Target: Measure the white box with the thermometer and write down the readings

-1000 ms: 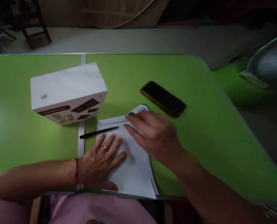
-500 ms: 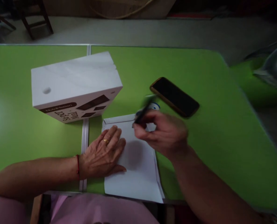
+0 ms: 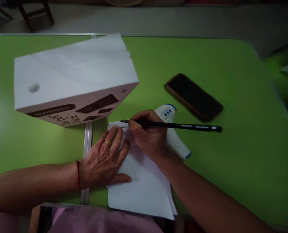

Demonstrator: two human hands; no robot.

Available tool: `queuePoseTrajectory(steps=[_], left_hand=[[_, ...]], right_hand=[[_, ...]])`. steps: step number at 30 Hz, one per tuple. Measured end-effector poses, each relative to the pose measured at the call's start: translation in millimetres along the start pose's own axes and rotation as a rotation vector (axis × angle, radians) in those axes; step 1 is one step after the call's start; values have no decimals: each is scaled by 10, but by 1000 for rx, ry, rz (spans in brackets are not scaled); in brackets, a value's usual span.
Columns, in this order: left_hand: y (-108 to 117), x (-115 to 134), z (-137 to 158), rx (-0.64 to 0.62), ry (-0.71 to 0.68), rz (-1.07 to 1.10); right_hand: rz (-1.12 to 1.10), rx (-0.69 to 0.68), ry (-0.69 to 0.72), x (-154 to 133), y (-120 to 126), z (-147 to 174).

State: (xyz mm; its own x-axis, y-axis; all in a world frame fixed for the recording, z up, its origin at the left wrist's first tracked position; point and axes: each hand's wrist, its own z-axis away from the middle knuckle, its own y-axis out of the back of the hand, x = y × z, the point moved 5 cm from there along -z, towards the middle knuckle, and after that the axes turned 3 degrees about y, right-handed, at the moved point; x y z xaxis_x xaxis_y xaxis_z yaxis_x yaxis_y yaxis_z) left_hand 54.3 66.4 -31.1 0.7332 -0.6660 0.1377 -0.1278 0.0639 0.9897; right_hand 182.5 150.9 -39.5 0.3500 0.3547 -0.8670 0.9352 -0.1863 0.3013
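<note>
White sheets of paper (image 3: 141, 184) lie on the green table in front of me. My left hand (image 3: 107, 155) rests flat on their left side, fingers stretched out and holding nothing. In my right hand (image 3: 150, 134) is a long black pencil (image 3: 182, 125), pinched near its point. The tip touches or hovers just over the top edge of the paper, close to my left fingertips; which of the two I cannot tell. A white handheld device with blue ends (image 3: 176, 142), shaped like a forehead thermometer, is partly hidden behind my right hand.
A tall white box (image 3: 73, 76) with dark printing stands upright at the left, beyond my left hand. To the right a phone (image 3: 194, 97) in a brown case lies face up. A metal seam (image 3: 86, 161) runs across the green table (image 3: 243, 155).
My right hand has moved left and down to the paper's top edge, and the pencil has swung to point left. The view has shifted slightly. My left hand stays on the paper.
</note>
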Motion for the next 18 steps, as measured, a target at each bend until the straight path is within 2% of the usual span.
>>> queuePoseTrajectory(steps=[3,5,11,18], left_hand=[[-11,-1,-1,0,7,3],[-12,2,-1,-1,11,-1],[2,5,-16,-20,26,5],[12,6,-14,-11,24,18]], right_hand=[[85,-16,139,-71,-1,8],[123,-47,182,-99,-19,13],[175,-85,205,-104,-29,12],[191,-102,158,-100,-40,1]])
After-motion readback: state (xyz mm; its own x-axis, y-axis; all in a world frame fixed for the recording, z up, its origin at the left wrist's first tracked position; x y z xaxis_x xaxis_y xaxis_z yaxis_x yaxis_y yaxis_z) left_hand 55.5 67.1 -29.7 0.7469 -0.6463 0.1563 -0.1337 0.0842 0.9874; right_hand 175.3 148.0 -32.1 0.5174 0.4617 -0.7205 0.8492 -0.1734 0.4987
